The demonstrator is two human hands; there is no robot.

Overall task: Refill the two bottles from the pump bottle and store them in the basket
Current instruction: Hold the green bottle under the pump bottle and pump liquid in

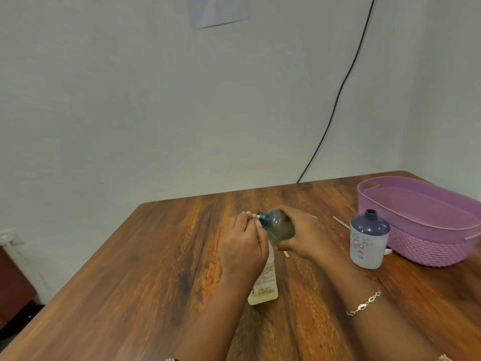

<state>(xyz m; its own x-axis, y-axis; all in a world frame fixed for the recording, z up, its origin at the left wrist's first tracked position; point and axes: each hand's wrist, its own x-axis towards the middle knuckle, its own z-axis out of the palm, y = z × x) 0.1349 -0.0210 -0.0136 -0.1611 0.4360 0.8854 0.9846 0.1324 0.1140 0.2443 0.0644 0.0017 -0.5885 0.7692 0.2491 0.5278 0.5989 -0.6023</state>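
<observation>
Small green bottle: translucent, rounded body of grey-green colour with a darker teal threaded neck. It has no cap. It is held above the table, tipped on its side, with the neck pointing to the person's left.
Right hand: it grasps the body of the small green bottle, fingers curled over the top and the thumb underneath. A ring sits on one finger, and a silver bracelet is on the wrist.
Left hand: its fingers are bent and the fingertips pinch at the mouth of the small green bottle. A little white bit shows there – I cannot tell what it is.
Pale labelled bottle: clear plastic with a cream and yellow label. It is on the table directly under the two hands, and its top is hidden by them.
Blue-grey bottle: it stands upright with an open threaded neck, dark shoulders and a lighter printed body with a small red mark. It is just beside the basket.
Basket: purple plastic, oval, with a woven pattern on the wall and a handle slot – it stands at the far right of the table.
White tube: thin, it lies on the table between the right hand and the basket.
Wall: a black cable runs down it, and a sheet of paper hangs at the top.
</observation>
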